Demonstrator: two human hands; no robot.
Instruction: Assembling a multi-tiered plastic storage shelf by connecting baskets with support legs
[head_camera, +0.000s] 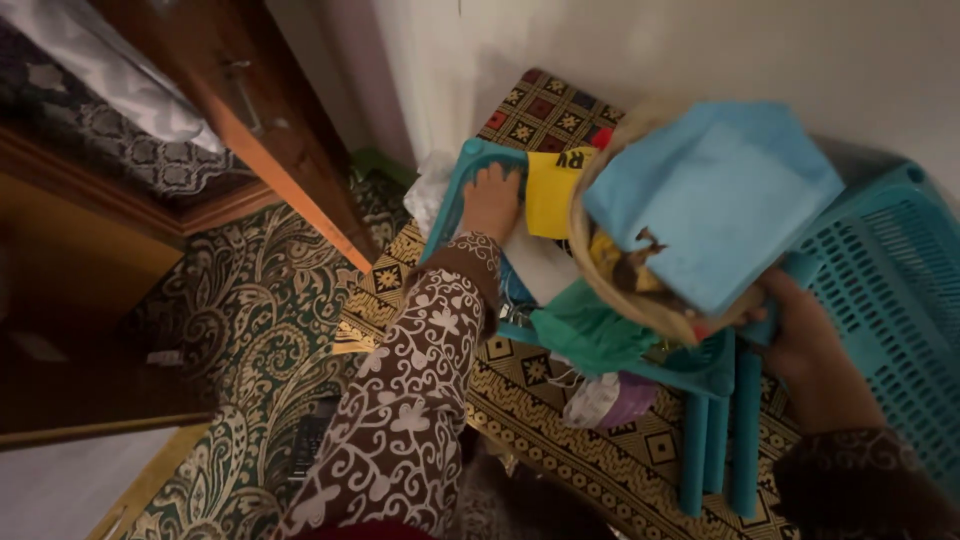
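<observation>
Teal plastic stool (600, 340) gripped by both hands, left (492, 200) and right (800, 335), fingers curled.

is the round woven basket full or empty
Full. The woven basket brims with cloth: a light blue piece covers its top and more scraps show at its rim. The right hand grips beside it.

Left arm in brown white-patterned sleeve stretched forward, left hand (491, 200) palm down, fingers (497, 176) curled over and gripping. Right hand (806, 335) sat lower at the right, fingers closed in a grasp, wrist bent, dark sleeve at the forearm.
</observation>
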